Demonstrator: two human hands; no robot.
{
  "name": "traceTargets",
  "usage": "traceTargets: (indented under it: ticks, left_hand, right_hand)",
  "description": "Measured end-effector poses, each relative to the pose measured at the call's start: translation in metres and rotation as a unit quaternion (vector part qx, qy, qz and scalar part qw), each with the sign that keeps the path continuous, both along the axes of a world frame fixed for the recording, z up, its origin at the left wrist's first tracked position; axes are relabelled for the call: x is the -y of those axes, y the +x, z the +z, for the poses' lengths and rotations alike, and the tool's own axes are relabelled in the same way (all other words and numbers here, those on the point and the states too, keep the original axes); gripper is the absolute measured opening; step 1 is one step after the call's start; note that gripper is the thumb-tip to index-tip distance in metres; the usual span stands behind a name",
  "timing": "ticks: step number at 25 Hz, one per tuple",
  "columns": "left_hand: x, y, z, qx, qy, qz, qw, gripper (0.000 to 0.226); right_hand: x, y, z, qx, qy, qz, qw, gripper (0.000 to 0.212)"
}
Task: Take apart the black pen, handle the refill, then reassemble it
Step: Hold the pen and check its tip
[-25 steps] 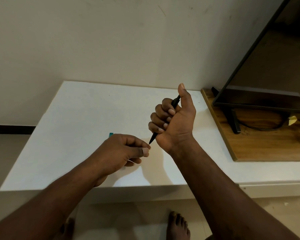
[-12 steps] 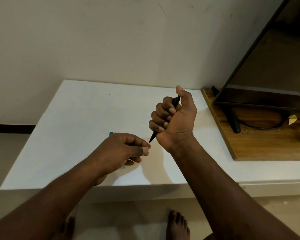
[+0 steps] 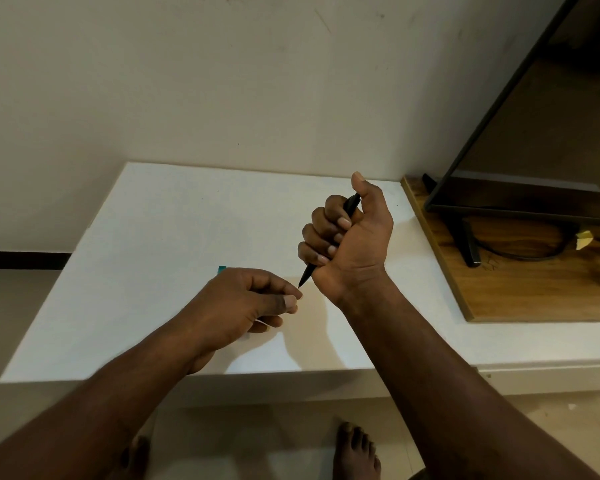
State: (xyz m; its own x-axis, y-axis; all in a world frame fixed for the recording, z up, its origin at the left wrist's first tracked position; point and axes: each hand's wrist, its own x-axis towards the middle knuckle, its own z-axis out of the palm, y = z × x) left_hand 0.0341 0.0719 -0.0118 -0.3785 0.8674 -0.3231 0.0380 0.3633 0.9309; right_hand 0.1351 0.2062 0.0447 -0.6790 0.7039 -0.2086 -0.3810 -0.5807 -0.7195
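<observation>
1. Right hand [image 3: 352,242] fisted round the black pen [image 3: 306,274] above the counter [image 3: 160,237], tip down-left.
2. Left hand [image 3: 246,303] pinched at that tip; contents unclear.
3. Likely refill stage; next needed careful alignment.

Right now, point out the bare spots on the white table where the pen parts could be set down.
The white table is bare across its left and back stretch, from the wall to the teal object. A narrower strip lies bare between the right hand and the wooden board. The front middle is crowded: the left hand sits there, meeting the black pen tip.
</observation>
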Motion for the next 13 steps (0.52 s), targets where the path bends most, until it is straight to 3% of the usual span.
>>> traceTargets:
  ticks: [13]
  left_hand:
    - [0.0011, 0.0023, 0.0024, 0.007, 0.004, 0.000, 1.000, 0.015]
  right_hand:
    - [0.0006, 0.0017, 0.0018, 0.002, 0.000, -0.004, 1.000, 0.063]
